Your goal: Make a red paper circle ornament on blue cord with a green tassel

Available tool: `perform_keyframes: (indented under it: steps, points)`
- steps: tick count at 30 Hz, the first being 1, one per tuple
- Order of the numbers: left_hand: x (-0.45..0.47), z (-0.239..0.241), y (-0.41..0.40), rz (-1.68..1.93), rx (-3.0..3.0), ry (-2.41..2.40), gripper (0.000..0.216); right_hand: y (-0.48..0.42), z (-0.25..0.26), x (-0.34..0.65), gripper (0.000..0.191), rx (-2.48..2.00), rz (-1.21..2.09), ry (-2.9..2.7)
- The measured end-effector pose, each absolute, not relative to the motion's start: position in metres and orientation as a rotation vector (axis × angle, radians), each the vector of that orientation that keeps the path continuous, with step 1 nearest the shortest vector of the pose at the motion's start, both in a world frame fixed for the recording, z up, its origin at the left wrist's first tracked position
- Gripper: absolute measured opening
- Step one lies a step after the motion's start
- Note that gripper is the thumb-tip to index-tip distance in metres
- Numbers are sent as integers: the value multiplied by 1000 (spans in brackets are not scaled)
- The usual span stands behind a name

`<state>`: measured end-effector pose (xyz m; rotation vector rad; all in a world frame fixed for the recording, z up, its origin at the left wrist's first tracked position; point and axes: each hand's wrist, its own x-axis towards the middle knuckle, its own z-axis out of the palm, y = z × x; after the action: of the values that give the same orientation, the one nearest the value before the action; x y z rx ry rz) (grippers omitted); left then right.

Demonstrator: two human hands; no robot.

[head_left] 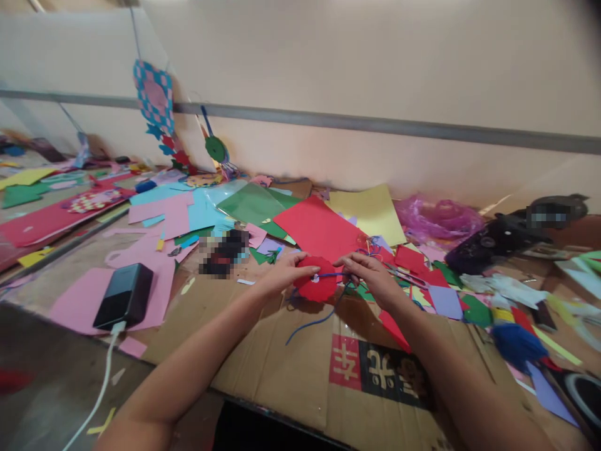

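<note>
My left hand [282, 274] pinches the edge of a round red paper cutout [317, 287] with scalloped edges, held just above the flattened cardboard [282, 357]. My right hand [369, 274] pinches a blue yarn strand [319, 316] at the cutout's right side. The yarn runs across the cutout's middle and trails down and left onto the cardboard. Both hands have their fingers closed.
Coloured paper sheets lie behind: a red sheet [319, 228], green [251, 203], yellow [369, 213], pink [164, 216]. A black power bank [124, 294] with a white cable sits left. A black bag [493, 241], a pink plastic bag [439, 217] and a blue yarn tassel [514, 344] lie right. A paper hanging [154, 94] leans on the wall.
</note>
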<state>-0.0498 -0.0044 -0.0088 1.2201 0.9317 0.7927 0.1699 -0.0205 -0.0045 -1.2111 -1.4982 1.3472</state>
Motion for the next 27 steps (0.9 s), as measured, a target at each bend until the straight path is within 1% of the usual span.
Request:
perform_keyframes:
  steps: [6,12,17,21,27]
  points:
    - [-49,-10,-4,793,1239,936,39,-19,-11,165,41,-1188,1467,-1551]
    - [-50,-10,-4,685,1260,925,43,-23,-11,164,31,-1199,1409,-1598]
    - [-50,-5,-8,578,1234,952,41,-25,-8,163,32,-1193,1418,-1603]
    - [-47,-7,-9,673,1175,965,43,-24,-4,167,34,-1213,1360,-1573]
    - [-44,-10,-9,730,1126,963,47,-21,0,173,33,-1226,1283,-1614]
